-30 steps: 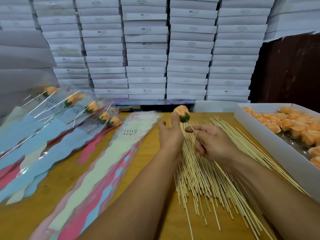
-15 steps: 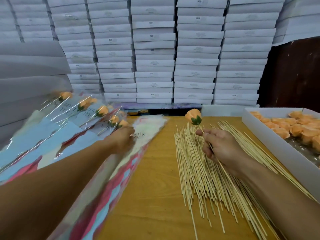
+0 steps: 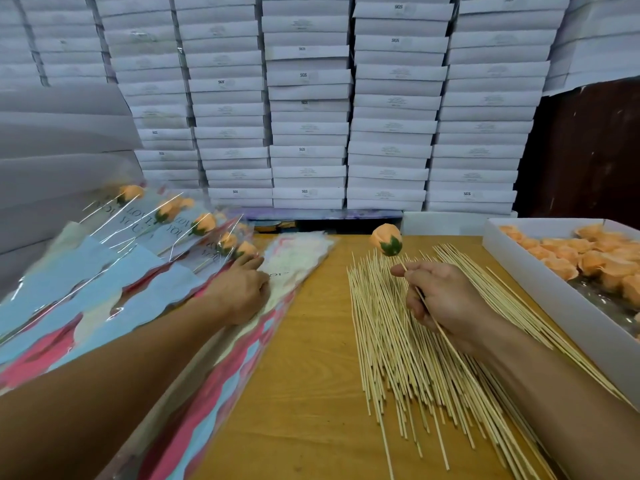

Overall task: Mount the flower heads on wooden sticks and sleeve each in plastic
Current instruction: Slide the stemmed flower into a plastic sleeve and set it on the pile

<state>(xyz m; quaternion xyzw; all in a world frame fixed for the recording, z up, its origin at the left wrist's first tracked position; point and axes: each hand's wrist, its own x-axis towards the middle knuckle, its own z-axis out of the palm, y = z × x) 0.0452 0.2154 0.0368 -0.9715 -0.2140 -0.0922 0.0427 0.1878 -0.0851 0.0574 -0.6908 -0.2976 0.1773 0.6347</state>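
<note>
one flower head (image 3: 386, 240) sits mounted on a thin stick, raised above the loose sticks (image 3: 408, 341) on the table (image 3: 304, 393). the right hand (image 3: 443, 299) pinches the stick low; it looks light, bendy, its head soft. left of the sticks, the left hand (image 3: 239, 292) curls on the plastic sleeves (image 3: 294, 258).

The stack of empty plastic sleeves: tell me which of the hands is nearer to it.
Left. The left hand rests on the stack of empty plastic sleeves. The right hand holds the stick of the mounted flower over the loose sticks, apart from it.
</note>
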